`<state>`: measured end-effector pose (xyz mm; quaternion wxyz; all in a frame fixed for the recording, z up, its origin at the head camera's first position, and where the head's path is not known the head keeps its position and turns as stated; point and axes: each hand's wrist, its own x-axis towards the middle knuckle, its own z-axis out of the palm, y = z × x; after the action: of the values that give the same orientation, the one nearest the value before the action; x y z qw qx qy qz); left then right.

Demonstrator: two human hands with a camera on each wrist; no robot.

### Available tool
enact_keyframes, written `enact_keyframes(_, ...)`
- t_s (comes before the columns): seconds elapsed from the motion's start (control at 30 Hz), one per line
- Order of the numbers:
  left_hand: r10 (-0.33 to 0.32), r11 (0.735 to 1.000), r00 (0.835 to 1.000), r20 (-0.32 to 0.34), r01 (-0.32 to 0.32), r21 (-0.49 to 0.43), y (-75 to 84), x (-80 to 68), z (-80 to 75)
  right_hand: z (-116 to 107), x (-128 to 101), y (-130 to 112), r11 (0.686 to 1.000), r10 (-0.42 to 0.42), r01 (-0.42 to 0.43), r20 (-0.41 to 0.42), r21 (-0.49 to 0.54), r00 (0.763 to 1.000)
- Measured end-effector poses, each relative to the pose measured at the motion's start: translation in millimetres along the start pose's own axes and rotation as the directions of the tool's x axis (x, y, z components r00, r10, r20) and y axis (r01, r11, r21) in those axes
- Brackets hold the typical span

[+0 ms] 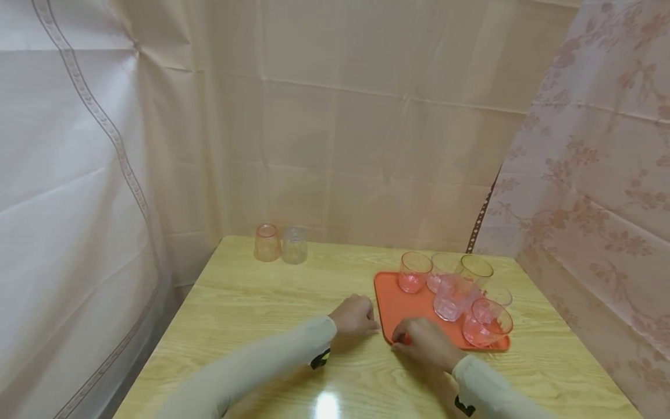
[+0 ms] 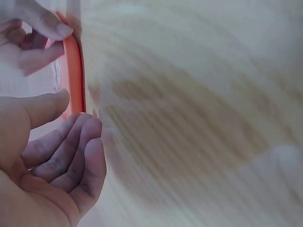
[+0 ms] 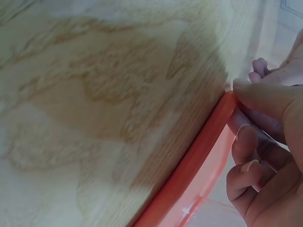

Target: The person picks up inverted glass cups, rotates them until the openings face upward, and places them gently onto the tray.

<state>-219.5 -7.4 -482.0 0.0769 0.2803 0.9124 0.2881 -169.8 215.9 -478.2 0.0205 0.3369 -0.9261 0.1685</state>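
Note:
An orange tray (image 1: 398,305) lies on the right side of the table, with several see-through glasses on it. My right hand (image 1: 426,342) pinches the tray's near left corner; in the right wrist view the thumb (image 3: 265,97) lies on the rim with bent fingers on its inner side. Just left of the tray is my left hand (image 1: 355,315). Its fingers (image 2: 90,161) are loosely bent, with a gap to the thumb, and I see nothing held between them. Whether its fingertips touch the tray rim cannot be told.
On the tray stand a pink-rimmed glass (image 1: 416,263), a yellow-rimmed glass (image 1: 477,265) and a pink glass (image 1: 489,326), among others. An orange-tinted glass (image 1: 267,244) and a clear glass (image 1: 295,247) stand upside down at the wooden table's (image 1: 251,302) back left. Cloth curtains (image 1: 366,128) surround the table.

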Motion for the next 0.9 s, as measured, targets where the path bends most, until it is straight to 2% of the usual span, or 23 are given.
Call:
enact_keyframes(0.23,-0.039,0.999,0.999,-0.023,0.040,0.018,-16.1,-3.9,-19.0,0.9,1.3,-0.4,1.000,0.001,-0.001,-0.008,-0.009,1.000)
enact_keyframes(0.43,-0.042,0.999,0.998,-0.051,0.041,-0.031,-33.4,-8.5,-45.7,0.5,2.3,-2.0,1.000,-0.015,0.015,-0.040,-0.020,0.999)
enact_keyframes(0.57,-0.030,0.999,0.994,-0.102,0.027,-0.028,-44.0,-9.2,-67.1,-0.1,2.8,-2.1,1.000,-0.023,0.022,-0.051,-0.016,0.998)
enact_keyframes(0.67,-0.014,0.999,0.988,-0.153,0.018,0.028,-54.7,-9.5,-81.3,0.0,2.7,-2.1,1.000,-0.019,0.017,-0.054,-0.023,0.998)
enact_keyframes(0.77,-0.027,0.997,0.981,-0.191,0.040,0.065,-66.3,-11.7,-94.7,0.7,2.6,-2.6,1.000,-0.012,0.010,-0.051,-0.028,0.999)
enact_keyframes(0.9,-0.088,0.993,0.974,-0.209,0.102,0.062,-81.8,-17.8,-112.8,1.6,1.9,-3.6,1.000,-0.001,0.000,-0.044,-0.018,0.999)
